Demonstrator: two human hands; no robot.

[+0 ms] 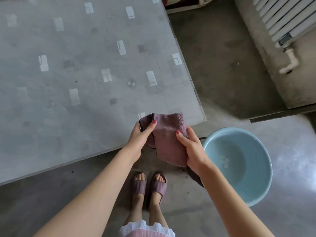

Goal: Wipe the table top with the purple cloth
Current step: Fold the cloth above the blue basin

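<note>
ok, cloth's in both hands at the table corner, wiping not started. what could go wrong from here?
1. The purple cloth is bunched between left hand and right hand; wiped that way, it may cover little of the table top.
2. The blue basin holding water sits on the floor right beside her feet; a sideways step could tip it.
3. A wet cloth may drip near her slippers.

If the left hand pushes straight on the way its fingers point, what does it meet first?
Likely the table top: the left hand, gripping the purple cloth, points up-right over the near corner; height above the table top is unclear.
</note>
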